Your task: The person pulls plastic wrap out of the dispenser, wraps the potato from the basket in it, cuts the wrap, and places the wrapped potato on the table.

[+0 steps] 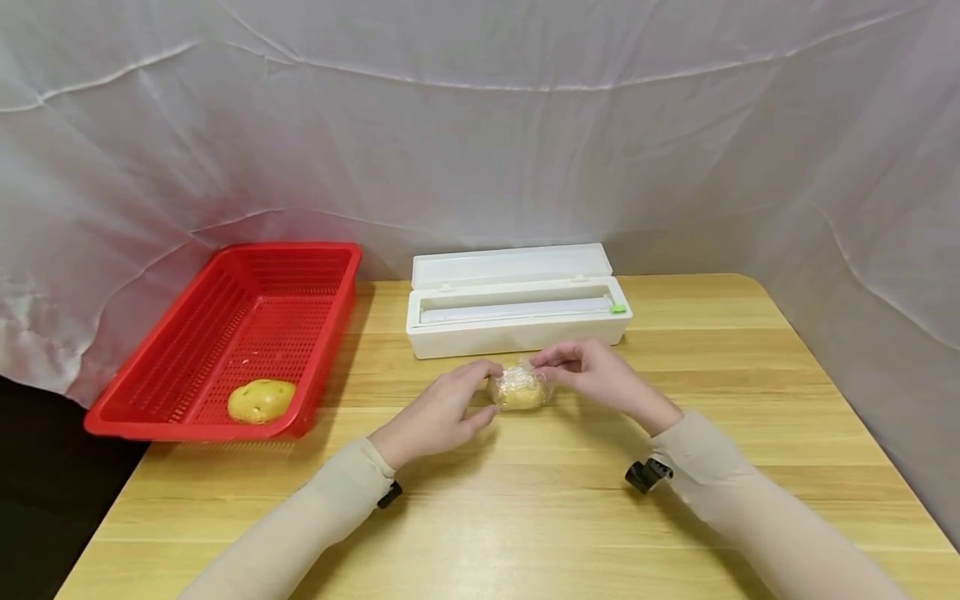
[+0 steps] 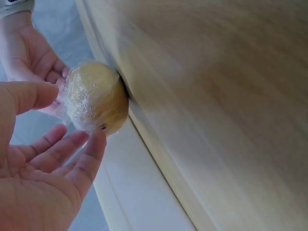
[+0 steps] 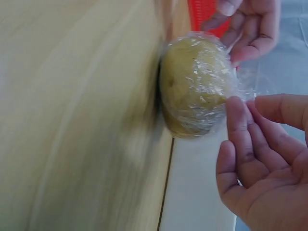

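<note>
A potato wrapped in clear cling film (image 1: 522,392) sits on the table between both hands, the film crinkled and shiny. My left hand (image 1: 448,410) is at its left side, thumb and fingers spread apart, with fingertips right at the wrapped surface in the left wrist view. On the other side, my right hand (image 1: 592,375) pinches a loose bit of the film at the potato's upper right. The right wrist view shows thumb and fingertips of that hand (image 3: 269,159) meeting at the gathered film.
A white cling film dispenser box (image 1: 517,337) with its lid raised stands just behind the hands, a roll inside and a green slider at its right end. To the left is a red plastic basket (image 1: 300,312) holding an unwrapped potato (image 1: 261,402). Grey cloth (image 1: 480,150) hangs behind.
</note>
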`<act>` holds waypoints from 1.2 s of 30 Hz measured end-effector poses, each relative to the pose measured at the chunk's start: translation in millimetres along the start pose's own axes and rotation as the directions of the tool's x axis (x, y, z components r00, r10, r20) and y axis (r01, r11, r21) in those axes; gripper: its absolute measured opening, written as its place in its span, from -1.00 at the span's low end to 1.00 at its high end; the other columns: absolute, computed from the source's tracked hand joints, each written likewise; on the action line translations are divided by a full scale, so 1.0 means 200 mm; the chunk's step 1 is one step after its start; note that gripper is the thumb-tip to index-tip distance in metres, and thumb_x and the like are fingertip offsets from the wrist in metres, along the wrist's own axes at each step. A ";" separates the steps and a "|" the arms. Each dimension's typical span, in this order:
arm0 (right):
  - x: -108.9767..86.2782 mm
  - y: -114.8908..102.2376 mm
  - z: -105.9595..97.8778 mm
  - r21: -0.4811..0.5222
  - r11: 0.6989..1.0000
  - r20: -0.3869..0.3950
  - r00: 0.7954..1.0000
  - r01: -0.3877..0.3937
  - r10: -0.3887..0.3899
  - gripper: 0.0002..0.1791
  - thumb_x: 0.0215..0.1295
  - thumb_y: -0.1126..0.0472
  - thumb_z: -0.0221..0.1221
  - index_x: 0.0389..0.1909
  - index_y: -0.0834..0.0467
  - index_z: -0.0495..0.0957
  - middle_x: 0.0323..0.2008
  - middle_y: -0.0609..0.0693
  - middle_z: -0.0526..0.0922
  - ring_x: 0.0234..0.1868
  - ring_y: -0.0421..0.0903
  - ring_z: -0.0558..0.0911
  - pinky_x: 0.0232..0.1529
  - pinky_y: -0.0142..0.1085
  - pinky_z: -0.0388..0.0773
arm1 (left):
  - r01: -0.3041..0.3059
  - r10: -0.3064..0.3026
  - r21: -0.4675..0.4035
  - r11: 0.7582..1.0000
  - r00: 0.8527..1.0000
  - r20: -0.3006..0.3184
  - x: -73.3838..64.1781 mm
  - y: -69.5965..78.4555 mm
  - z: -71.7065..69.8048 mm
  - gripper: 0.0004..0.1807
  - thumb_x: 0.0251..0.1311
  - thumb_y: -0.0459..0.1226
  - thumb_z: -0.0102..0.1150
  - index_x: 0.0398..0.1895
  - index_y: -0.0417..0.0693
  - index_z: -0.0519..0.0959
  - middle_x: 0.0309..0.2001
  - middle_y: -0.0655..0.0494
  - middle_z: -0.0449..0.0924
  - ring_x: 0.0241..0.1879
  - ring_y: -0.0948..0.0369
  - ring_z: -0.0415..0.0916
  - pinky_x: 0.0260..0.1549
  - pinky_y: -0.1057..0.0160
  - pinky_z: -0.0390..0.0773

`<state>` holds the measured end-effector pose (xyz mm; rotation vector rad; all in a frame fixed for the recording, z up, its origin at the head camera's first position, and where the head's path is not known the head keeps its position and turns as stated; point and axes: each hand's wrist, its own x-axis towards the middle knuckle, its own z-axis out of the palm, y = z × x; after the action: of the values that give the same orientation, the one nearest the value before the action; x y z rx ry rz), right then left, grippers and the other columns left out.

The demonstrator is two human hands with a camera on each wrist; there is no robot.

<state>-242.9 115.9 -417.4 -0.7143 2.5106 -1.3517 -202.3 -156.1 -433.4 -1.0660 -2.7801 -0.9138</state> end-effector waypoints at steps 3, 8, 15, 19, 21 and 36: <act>0.01 0.01 0.02 -0.025 1.000 -0.040 0.999 0.010 -0.011 -0.78 0.41 0.33 0.37 0.00 0.33 0.74 -0.11 0.20 0.84 -0.14 -0.05 0.80 -0.11 -0.47 0.70 | -0.002 0.002 0.007 1.000 1.000 0.008 0.00 0.00 0.00 -0.47 0.43 -0.29 0.34 0.40 -0.22 0.47 0.37 -0.12 0.62 0.36 -0.01 0.61 0.41 0.04 0.56; 0.03 0.01 0.06 -0.098 0.995 -0.080 0.997 -0.008 0.000 -0.81 0.36 0.23 0.44 -0.10 0.23 0.76 -0.24 0.06 0.83 -0.26 -0.15 0.72 -0.19 -0.45 0.68 | 0.009 -0.010 0.028 1.000 0.999 0.031 0.00 0.00 0.00 -0.44 0.45 -0.26 0.33 0.45 -0.20 0.47 0.43 -0.13 0.57 0.42 -0.03 0.57 0.46 0.02 0.50; 0.06 0.01 0.10 -0.147 0.989 -0.074 0.997 0.013 -0.024 -0.86 0.35 0.17 0.46 -0.19 0.14 0.74 -0.32 -0.03 0.76 -0.31 -0.18 0.62 -0.25 -0.42 0.60 | -0.045 0.043 0.045 0.998 0.998 0.047 -0.01 0.00 -0.01 -0.40 0.46 -0.29 0.30 0.52 -0.09 0.43 0.44 -0.10 0.57 0.41 -0.01 0.57 0.45 0.03 0.52; 0.06 0.01 0.11 -0.202 0.979 -0.090 0.995 0.018 -0.036 -0.84 0.35 0.15 0.47 -0.19 0.11 0.71 -0.30 -0.04 0.71 -0.28 -0.17 0.58 -0.21 -0.37 0.54 | -0.116 0.108 0.128 0.985 0.992 0.070 -0.02 -0.01 -0.01 -0.35 0.47 -0.29 0.29 0.59 0.11 0.41 0.50 -0.13 0.50 0.45 -0.05 0.53 0.42 -0.01 0.55; 0.06 0.01 0.11 -0.225 0.974 -0.104 0.994 0.019 -0.044 -0.81 0.33 0.15 0.48 -0.17 0.10 0.69 -0.28 -0.04 0.69 -0.26 -0.15 0.57 -0.19 -0.35 0.52 | -0.130 0.118 0.166 0.977 0.990 0.081 -0.03 -0.01 -0.01 -0.34 0.48 -0.27 0.30 0.60 0.17 0.41 0.52 -0.16 0.47 0.46 -0.08 0.51 0.42 -0.04 0.55; -0.02 0.01 0.08 -0.323 0.935 -0.079 0.981 0.144 -0.178 -0.66 0.39 0.16 0.43 0.13 0.13 0.72 0.14 0.06 0.73 0.11 0.06 0.71 0.20 0.10 0.67 | -0.120 0.101 0.202 0.972 0.989 0.104 -0.01 0.00 -0.03 -0.43 0.45 -0.31 0.33 0.50 -0.01 0.52 0.52 -0.18 0.47 0.43 -0.07 0.56 0.33 0.04 0.63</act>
<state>-233.9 106.3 -428.4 -0.9521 2.8476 -1.0668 -201.4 -161.0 -429.8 -1.2422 -2.7772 -0.5602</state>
